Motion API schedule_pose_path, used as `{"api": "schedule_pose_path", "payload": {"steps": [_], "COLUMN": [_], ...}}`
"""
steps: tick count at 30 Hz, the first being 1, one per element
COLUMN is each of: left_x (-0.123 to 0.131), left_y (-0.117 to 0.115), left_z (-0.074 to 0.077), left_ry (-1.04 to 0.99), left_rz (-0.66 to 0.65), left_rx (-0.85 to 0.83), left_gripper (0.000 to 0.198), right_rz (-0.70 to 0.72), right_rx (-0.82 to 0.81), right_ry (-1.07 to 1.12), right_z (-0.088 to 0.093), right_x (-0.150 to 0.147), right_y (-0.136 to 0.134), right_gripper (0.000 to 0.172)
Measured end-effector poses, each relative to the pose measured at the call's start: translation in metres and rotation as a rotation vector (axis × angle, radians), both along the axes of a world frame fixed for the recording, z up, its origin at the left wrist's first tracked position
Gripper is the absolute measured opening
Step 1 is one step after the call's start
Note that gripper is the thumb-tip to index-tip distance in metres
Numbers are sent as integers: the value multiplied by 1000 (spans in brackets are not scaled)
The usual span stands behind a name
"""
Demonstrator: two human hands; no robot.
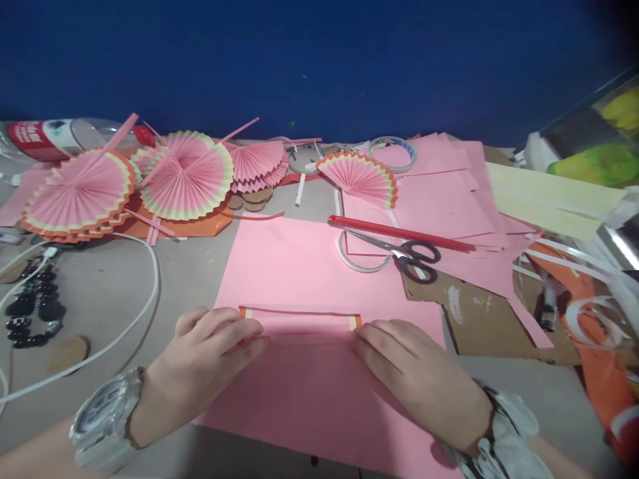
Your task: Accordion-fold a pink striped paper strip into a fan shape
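Observation:
A narrow strip of pink paper with orange and cream borders at its short ends lies across a larger pink sheet. At the strip's left end, my left hand has its fingers pressed together on the paper. My right hand grips the right end the same way, fingers closed. A crease or folded edge runs along the strip between the hands. Both thumbs are mostly hidden. Beyond the strip lie black-handled scissors, a roll of white tape and a red stick-like piece.
Pleated paper fans stand along the back left, near a plastic bottle. Stacked pink sheets and cardboard lie to the right. A white cable and a black beaded bracelet are on the left.

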State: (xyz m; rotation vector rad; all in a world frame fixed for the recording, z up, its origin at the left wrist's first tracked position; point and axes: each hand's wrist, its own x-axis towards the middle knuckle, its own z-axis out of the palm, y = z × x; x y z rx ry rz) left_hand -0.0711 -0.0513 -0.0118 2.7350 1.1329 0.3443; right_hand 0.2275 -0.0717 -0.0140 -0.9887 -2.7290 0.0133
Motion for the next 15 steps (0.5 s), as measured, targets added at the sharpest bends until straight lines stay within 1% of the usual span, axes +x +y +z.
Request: {"api": "schedule_pose_path", "payload": {"steps": [2, 4, 6, 8, 10, 12, 14, 15], "left_x": [1, 3, 5, 5, 5, 5, 6, 7], "left_y": [4, 9, 13, 18, 22, 24, 26, 25], "left_z": [2, 2, 2, 3, 6, 13, 24, 30], "left_ry": [-9, -8, 18, 48, 47, 18, -16, -32], "left_rz": [3, 5, -15, -61, -115, -155, -170, -171], "left_rx": [-16, -71, -97, -44, 30, 54, -2, -54], "left_gripper": [13, 9, 10, 14, 16, 14, 14, 19], "right_rz": [7, 9, 5, -16, -66, -157, -261, -297], "right_rx": [15, 46, 58, 10, -108, -280, -486, -571], "right_ry": [-9, -4, 10, 36, 86, 159, 236, 266], "right_z": [1, 0, -1, 0, 6, 18, 33, 41], "right_x": [-1, -2, -4, -5, -4, -3, -2, -1], "right_y": [3, 6, 10, 13, 16, 20, 23, 24], "right_gripper": [27, 25, 24, 21, 16, 13, 14, 15]}}
